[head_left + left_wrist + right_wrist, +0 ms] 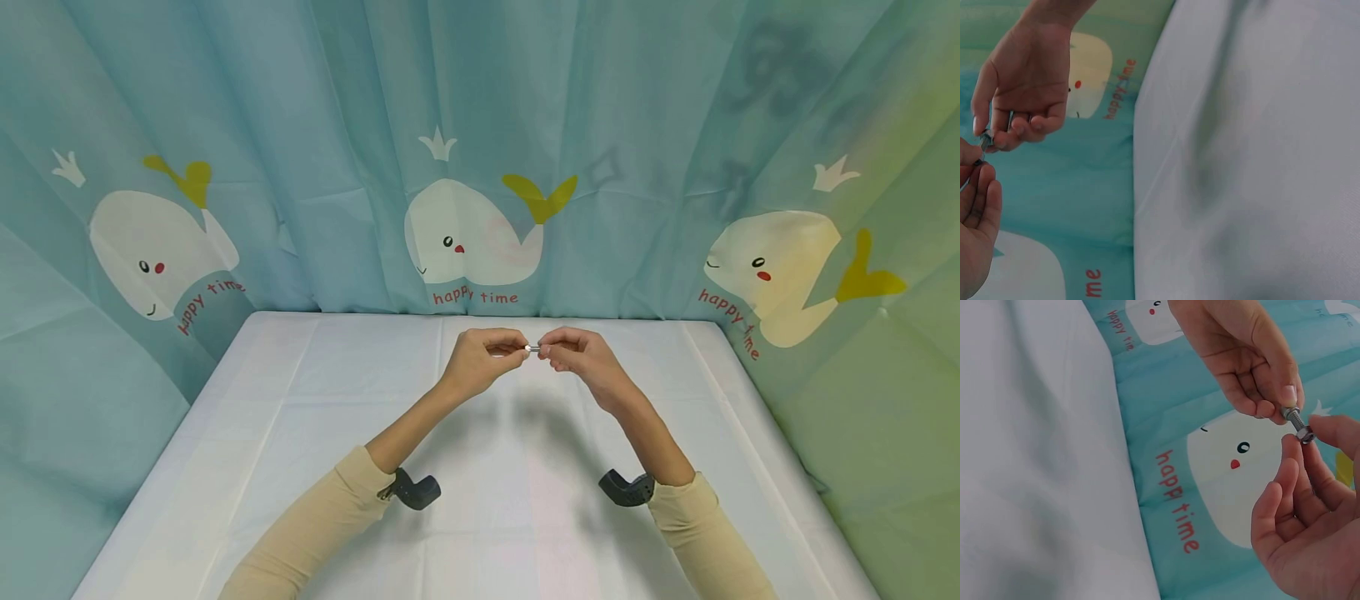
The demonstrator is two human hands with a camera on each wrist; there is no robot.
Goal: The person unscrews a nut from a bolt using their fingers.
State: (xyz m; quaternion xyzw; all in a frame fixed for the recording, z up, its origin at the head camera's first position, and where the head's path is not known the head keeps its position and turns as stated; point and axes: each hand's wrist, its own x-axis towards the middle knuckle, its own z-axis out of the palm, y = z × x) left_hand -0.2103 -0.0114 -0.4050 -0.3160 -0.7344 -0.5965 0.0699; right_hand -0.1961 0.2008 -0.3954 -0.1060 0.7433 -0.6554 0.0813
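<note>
A small silver bolt is held level between my two hands, above the far part of the table. My left hand pinches one end with thumb and fingertips. At the other end, my right hand has its thumb and fingertips around a hex piece. In the right wrist view, the bolt's threaded shank shows between the hands, with a ringed part under the left thumb and the hex piece at the right fingertips. The left wrist view shows the bolt partly covered by fingers.
A white cloth covers the table, with the hands' shadows falling on it. Blue-green curtains printed with whales stand along the back and both sides. A black wrist camera is on the left wrist, another camera on the right.
</note>
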